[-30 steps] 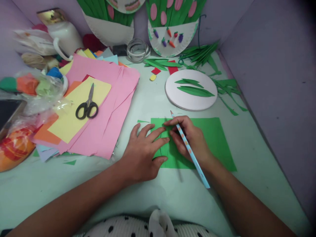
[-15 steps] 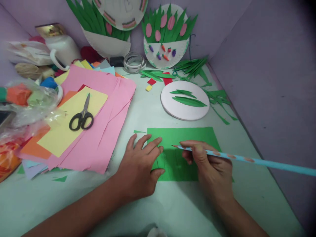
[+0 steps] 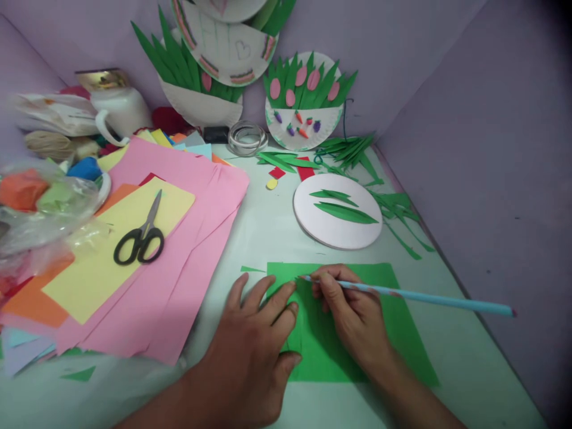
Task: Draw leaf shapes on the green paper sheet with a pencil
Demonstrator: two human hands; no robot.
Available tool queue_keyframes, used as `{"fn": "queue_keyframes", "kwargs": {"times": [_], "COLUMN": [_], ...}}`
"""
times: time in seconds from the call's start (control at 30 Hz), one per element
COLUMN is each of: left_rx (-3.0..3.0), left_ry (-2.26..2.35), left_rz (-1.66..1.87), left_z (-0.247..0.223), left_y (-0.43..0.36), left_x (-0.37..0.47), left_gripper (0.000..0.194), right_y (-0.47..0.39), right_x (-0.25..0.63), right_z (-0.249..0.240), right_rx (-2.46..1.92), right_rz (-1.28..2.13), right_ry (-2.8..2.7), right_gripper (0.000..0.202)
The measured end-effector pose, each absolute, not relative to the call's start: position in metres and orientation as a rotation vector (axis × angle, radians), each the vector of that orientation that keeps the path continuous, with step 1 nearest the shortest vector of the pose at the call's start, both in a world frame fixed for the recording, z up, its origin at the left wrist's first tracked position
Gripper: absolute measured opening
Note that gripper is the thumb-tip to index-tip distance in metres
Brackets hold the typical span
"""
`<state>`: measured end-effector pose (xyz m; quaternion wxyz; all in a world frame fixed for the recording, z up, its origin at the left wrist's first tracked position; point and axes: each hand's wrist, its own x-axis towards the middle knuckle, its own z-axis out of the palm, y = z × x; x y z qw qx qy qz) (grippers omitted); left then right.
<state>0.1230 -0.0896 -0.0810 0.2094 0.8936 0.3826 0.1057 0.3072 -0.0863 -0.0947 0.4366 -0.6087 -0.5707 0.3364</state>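
A sheet of green paper [image 3: 353, 351] lies flat on the pale table in front of me. My left hand [image 3: 263, 333] rests over its left side, fingers spread and pressing it down. In my right hand [image 3: 348, 304] is a light blue pencil [image 3: 429, 298], pinched close to its point. The pencil tip is at the upper left part of the sheet, just beside my left fingertips. Thin dark lines show on the green paper near my left thumb. Beyond the sheet, green paper leaves [image 3: 346, 213] lie on a white oval piece [image 3: 308, 223].
Black-handled scissors [image 3: 140, 241] lie on yellow paper [image 3: 96, 283] over pink sheets [image 3: 201, 250] at left. Decorated paper plates [image 3: 304, 128] lean on the back wall. Green scraps [image 3: 395, 208] lie at right. A white mug [image 3: 127, 113] and a plastic bag [image 3: 49, 220] stand left.
My right hand and pencil have moved left across the green paper, the tip now near my left fingers. The whole view has shifted, so things appear lower. My left hand stays on the sheet.
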Motion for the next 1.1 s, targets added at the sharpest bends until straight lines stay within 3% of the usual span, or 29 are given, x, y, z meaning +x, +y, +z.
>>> {"fn": "queue_keyframes", "kwargs": {"times": [0.4,1.1], "left_rx": [2.604,2.569], "left_ry": [1.013,1.032], "left_rz": [0.47,0.414], "left_z": [-0.104,-0.097], "left_y": [-0.088,-0.086], "left_x": [0.12,0.12], "left_gripper": [0.044,0.041], "right_y": [-0.087,-0.084], "right_x": [0.308,0.306], "right_z": [-0.094,-0.091], "right_rx": [-1.522,-1.522], "right_rz": [0.872,0.755], "right_ry": [-1.498,-1.633], "right_gripper": [0.026,0.026]}}
